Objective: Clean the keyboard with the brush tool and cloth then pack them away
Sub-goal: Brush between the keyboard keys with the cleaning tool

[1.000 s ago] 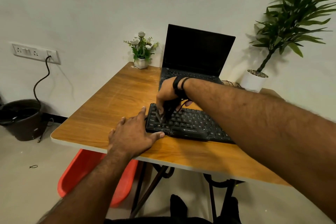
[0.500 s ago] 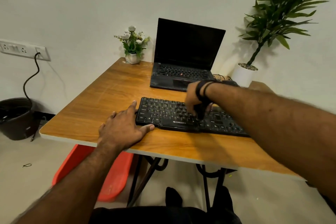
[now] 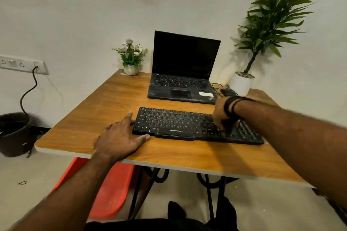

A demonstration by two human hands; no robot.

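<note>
A black keyboard (image 3: 180,124) lies across the wooden table (image 3: 116,99), near its front edge. My left hand (image 3: 120,137) lies flat on the table with fingers spread, its fingertips and thumb touching the keyboard's left end. My right hand (image 3: 222,113) is over the right part of the keys and grips a dark brush tool (image 3: 228,124), whose tip points down onto the keys. Most of the brush is hidden under the fingers. No cloth is visible.
An open black laptop (image 3: 183,78) stands behind the keyboard, with a mouse (image 3: 228,91) and cables to its right. A small flower pot (image 3: 130,69) and a tall potted plant (image 3: 242,82) sit at the back corners. A red chair (image 3: 110,189) and dark bucket (image 3: 14,133) stand below left.
My right hand has swept the brush from the keyboard's left end across to its right part. My left hand has stayed at the left end. The camera view has shifted.
</note>
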